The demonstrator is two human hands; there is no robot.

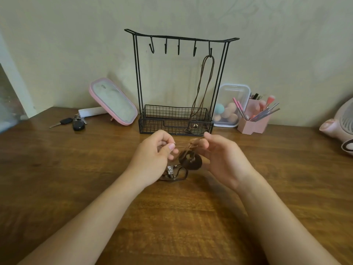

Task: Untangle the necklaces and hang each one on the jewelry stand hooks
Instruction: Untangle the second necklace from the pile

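Necklaces [188,161] in a dark tangle sit near the middle of the wooden table [172,217], partly lifted between the person's two hands. The left hand [152,159] pinches a thin brown cord [183,145] between thumb and forefinger, its other fingers curled in. The right hand [223,159] pinches the same cord just to the right, fingers bent and close together. A dark round pendant [198,163] hangs below the cord, and a small silver pendant [170,171] lies on the wood beside the left wrist.

Beyond the hands stands the black wire jewelry stand [137,73]. One brown necklace [200,88] hangs from its rightmost hook [210,51], reaching down into the basket base.

A pink mirror [112,101] and keys [74,123] lie far left; a clear box [231,92] and pink brush holder [252,123] stand far right.
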